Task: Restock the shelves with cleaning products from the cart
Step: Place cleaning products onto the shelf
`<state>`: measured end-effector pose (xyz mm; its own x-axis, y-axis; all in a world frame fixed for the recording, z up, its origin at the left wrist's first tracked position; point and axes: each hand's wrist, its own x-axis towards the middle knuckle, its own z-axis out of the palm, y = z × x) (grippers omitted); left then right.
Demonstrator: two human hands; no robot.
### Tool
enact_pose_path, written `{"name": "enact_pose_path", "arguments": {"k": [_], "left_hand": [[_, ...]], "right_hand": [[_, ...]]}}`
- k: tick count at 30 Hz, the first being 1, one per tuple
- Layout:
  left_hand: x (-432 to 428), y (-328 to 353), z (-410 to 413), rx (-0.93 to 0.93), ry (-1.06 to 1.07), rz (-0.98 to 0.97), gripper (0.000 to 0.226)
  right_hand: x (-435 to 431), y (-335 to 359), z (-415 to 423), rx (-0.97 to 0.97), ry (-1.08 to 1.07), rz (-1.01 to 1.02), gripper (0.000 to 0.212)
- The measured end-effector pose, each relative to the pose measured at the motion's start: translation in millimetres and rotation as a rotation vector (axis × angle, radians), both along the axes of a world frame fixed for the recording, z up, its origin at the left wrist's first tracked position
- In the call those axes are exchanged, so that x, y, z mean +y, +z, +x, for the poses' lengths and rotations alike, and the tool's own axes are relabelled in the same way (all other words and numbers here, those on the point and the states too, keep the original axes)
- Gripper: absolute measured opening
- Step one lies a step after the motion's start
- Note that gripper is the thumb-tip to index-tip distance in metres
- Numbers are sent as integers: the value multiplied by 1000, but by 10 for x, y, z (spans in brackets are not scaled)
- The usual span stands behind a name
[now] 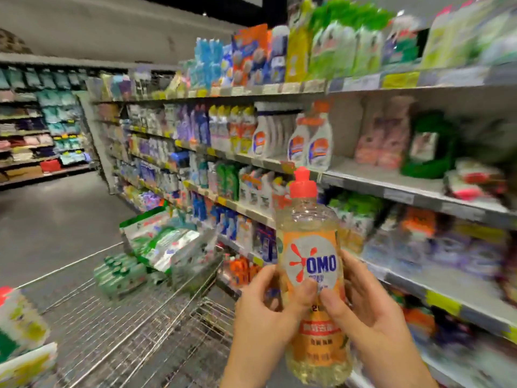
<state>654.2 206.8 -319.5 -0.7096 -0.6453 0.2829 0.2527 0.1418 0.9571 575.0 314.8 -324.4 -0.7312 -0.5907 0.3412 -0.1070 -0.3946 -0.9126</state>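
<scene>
Bottle: a clear bottle [310, 242] of yellow liquid with an orange label reading "OMO", upright and leaning slightly, held in the air in front of the shelves, right of the cart and not resting on anything.
Cap: a red push-pull cap [302, 184] on top of the bottle, level with the middle shelf edge behind it.
Left hand: the left hand [261, 313] grasps the bottle's lower left side, with its thumb across the front of the label and its fingers curled round behind.
Right hand: the right hand [368, 315] grasps the bottle's lower right side, its thumb on the front of the label, just beside the left thumb, and its fingers wrapped round the back.
Cart: a wire cart [134, 326] at lower left, beside the shelves.
In the cart: green-and-white bags [165, 239] lean at the far end, a green multipack [120, 275] lies just in front of them, and blurred packs [19, 323] sit at the near left corner.
Shelves: grey shelves [405, 195] with price strips run along the right, stocked with cleaning products; white spray bottles [310, 144] with orange tops stand above and behind the cap, and a green jug [428, 147] is further right.
Far right: badly blurred, so the goods there cannot be told apart.
Floor: grey floor [56, 217] stretches away on the left towards another rack.
</scene>
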Motion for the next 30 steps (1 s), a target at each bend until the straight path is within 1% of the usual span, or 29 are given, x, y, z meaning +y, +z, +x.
{"name": "enact_pose_path", "arguments": {"k": [3,6,8,10,14,16,19,21,23,26,30], "left_hand": [[517,39,-377,-8,-107,19,46],[1132,43,-772,-44,-214,19,58],[1575,37,-1043,-59,-273,27,58],[2000,26,-1284,-51,-321,20,59],[2722,-5,-1696,-50,-407,-30,36],[3006,1,-1900,-47,-437,-31,33],[3304,2,-2231,-68,-463,1,36],[3398,9,-2479,-80,-488,-3,39],[3448,22,-2749,-99,-534,-30,37],[3470,21,-3202,-106,-572,-56,32],[3447,23,-3894,-95,-617,-24,34]], "right_hand": [[592,60,-206,9,-116,9,71],[1291,27,-502,-5,-242,24,64],[1795,17,-691,-26,-295,39,66],[2251,-12,-875,-36,-357,39,65],[2976,-73,-1210,-25,-463,39,67],[3236,-63,-1390,-19,-485,47,71],[3505,-76,-1679,-59,-543,20,74],[3607,-91,-1898,-62,-583,14,67],[3661,-97,-2139,-48,-612,22,63],[3693,-89,-2529,-68,-651,27,63],[3641,-77,-3133,-69,-734,27,65]]}}
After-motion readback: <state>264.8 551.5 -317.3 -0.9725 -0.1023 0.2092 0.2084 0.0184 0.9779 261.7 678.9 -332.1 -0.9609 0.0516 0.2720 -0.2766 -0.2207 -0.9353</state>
